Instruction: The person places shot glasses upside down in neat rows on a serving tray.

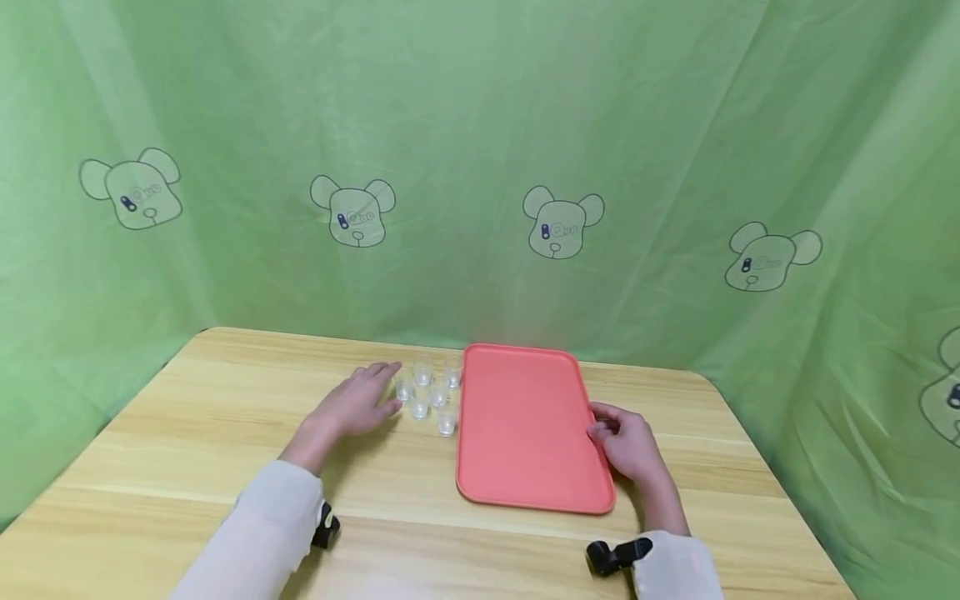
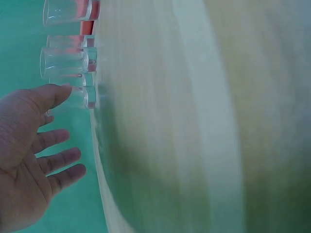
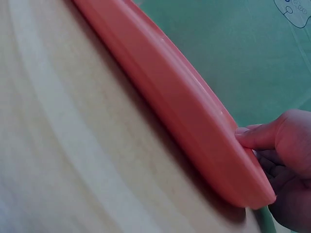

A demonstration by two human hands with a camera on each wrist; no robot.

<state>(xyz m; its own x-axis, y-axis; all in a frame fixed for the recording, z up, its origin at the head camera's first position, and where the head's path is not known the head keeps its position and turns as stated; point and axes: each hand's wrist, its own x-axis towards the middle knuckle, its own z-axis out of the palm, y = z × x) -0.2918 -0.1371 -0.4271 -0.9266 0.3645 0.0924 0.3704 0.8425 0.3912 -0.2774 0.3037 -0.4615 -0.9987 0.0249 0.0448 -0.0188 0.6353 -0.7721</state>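
On the wood-grain table (image 1: 382,533), toward its far edge, a red rectangular tray (image 1: 528,425) lies flat, with six clear shot glasses (image 1: 419,407) standing upright in a loose cluster just beside its left side. The right hand (image 1: 628,440) grips the tray's right rim between thumb and fingers. Well apart from it, the left hand (image 1: 356,402) reaches beside the glasses, fingers spread and holding nothing; whether its thumb touches the nearest glass, I cannot tell. Both forearms wear pale sleeves (image 1: 251,533). Behind the table hangs a green cloth (image 1: 465,100) printed with bear-head outlines (image 1: 358,218).
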